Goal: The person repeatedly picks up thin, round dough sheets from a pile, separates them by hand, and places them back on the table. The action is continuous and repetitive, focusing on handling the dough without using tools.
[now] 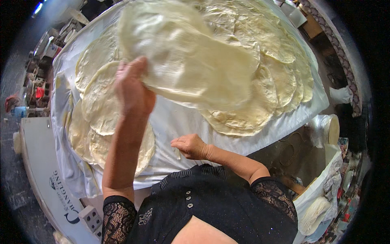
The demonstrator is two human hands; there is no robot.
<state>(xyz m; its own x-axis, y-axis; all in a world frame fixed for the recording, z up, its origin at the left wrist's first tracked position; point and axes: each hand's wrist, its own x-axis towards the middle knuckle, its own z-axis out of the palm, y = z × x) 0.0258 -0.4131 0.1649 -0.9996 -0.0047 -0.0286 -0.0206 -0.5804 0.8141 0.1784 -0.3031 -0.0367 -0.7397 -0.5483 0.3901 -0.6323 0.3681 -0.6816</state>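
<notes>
My left hand is raised over the white cloth, gripping the edge of a thin, pale round flatbread sheet. The sheet is blurred by motion and spreads up and to the right. Low above the cloth, close to my body, my right hand has its fingers curled together. A small pale strip shows beneath those fingers; whether they hold it is unclear. Under and left of my left forearm lie several overlapping sheets. A larger layered pile of sheets covers the right side, partly hidden by the lifted one.
At lower left stands a white panel with printed writing, beside a block with holes. A plastic-wrapped roll is off the right edge. Nearer me on the right, a cloth-lined container holds a pale folded bundle.
</notes>
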